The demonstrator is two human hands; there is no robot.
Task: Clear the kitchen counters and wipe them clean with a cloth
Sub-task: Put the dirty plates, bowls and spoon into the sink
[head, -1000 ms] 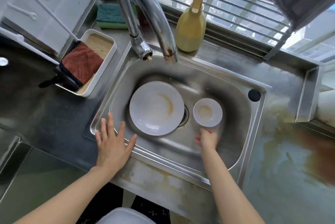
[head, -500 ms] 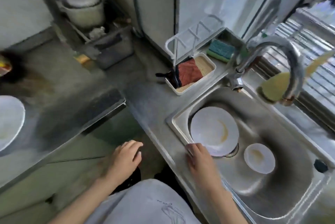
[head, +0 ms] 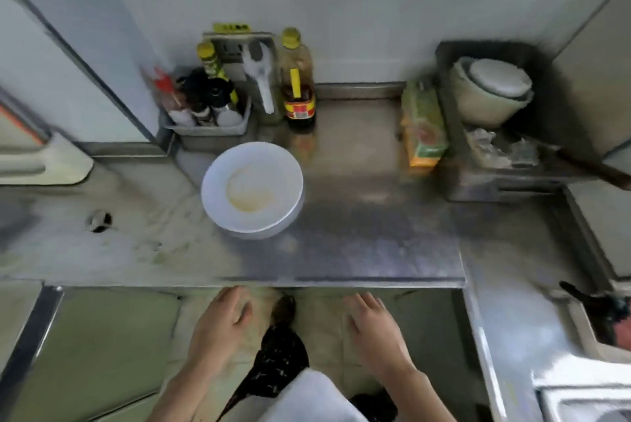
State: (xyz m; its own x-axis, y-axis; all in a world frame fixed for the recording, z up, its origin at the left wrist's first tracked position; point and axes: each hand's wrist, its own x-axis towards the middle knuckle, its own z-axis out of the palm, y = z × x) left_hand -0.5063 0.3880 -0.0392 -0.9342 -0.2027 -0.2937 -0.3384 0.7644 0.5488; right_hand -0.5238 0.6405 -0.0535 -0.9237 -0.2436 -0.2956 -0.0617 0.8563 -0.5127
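A white bowl with a yellowish smear inside stands on the stained steel counter, left of its middle. My left hand and my right hand hover below the counter's front edge, over the floor, fingers loosely apart and holding nothing. Both hands are a short way in front of the bowl and touch nothing. At the right edge, a white tray holds a reddish cloth, only partly in view.
Sauce bottles and a grey bin of condiment jars line the back wall. A yellow packet leans beside a rack with stacked bowls. A knife handle sticks out at right. The sink corner shows bottom right.
My view has swung left from the sink to the side counter. Both hands left the sink rim and now hang in front of the counter with the white bowl.
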